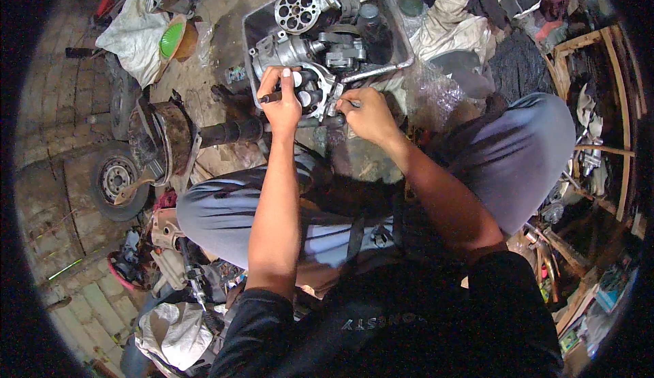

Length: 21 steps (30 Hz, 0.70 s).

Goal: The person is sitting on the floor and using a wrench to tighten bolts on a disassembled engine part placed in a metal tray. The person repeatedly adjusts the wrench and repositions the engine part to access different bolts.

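In front of me is a silver metal housing (330, 83) with a rounded rim and dark openings, held near the front edge of a metal tray (409, 54). My left hand (281, 102) is closed on the left side of this housing, thumb up. A short dark rod (270, 97) sticks out to the left between its fingers. At the housing's right edge my right hand (370, 113) has thumb and forefinger pinched together. Whatever small thing lies between those fingertips is too small to make out.
Within the tray lie a round metal plate with several holes (298, 10) and a silver cylindrical casting (286, 52). A thick dark shaft (231, 132) on a rusty drum (170, 136) stands left, beside a wheel (117, 179). Cloths (449, 30) and a wooden frame (616, 92) are to the right.
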Motion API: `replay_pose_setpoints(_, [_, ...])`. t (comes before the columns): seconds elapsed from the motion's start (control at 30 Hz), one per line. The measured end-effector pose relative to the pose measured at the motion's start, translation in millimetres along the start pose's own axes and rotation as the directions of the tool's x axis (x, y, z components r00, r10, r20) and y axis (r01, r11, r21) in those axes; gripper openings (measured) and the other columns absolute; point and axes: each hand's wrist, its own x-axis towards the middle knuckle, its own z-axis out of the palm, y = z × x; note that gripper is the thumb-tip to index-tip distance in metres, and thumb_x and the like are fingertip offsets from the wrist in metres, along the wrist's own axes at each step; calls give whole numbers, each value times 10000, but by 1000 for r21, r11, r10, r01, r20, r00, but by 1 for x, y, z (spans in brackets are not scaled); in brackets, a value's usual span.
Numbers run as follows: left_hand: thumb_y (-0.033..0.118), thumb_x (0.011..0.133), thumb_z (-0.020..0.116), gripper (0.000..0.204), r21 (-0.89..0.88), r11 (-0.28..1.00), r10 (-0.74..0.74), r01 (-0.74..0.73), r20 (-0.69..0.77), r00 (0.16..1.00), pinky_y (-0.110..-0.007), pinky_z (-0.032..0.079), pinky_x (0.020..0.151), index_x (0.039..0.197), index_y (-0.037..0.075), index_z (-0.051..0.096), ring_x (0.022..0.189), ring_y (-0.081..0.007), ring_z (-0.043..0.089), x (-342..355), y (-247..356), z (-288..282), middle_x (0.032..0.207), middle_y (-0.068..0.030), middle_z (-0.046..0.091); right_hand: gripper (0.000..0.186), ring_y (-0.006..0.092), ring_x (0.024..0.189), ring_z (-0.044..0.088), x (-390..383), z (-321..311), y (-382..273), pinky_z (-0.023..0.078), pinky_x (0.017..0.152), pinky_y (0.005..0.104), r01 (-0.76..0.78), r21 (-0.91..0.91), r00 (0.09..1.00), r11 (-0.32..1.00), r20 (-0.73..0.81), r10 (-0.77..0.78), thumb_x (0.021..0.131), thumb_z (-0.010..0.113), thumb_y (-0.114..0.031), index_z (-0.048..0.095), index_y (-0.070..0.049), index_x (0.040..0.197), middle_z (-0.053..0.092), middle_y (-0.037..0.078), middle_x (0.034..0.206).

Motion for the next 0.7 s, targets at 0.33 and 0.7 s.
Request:
replay_pose_setpoints(0.33, [169, 1027, 589, 279, -279, 904, -358, 323, -82, 930, -288, 450, 749, 908, -39, 732, 775, -121, 572, 22, -17, -19, 824, -18, 690, 207, 339, 925, 707, 12, -44, -41, 538, 831, 430, 146, -5, 969, 989, -198, -144, 928, 745, -230, 783, -31, 972, 743, 184, 978])
replay_pose_setpoints(0.7, [195, 1041, 536, 321, -508, 820, -391, 263, -163, 906, -373, 505, 905, 932, -63, 693, 921, -248, 670, 0, -41, -40, 943, -145, 713, 176, 212, 773, 742, -9, 2, -49, 570, 720, 348, 93, 250, 994, 964, -75, -76, 879, 806, -157, 712, -23, 946, 756, 111, 847])
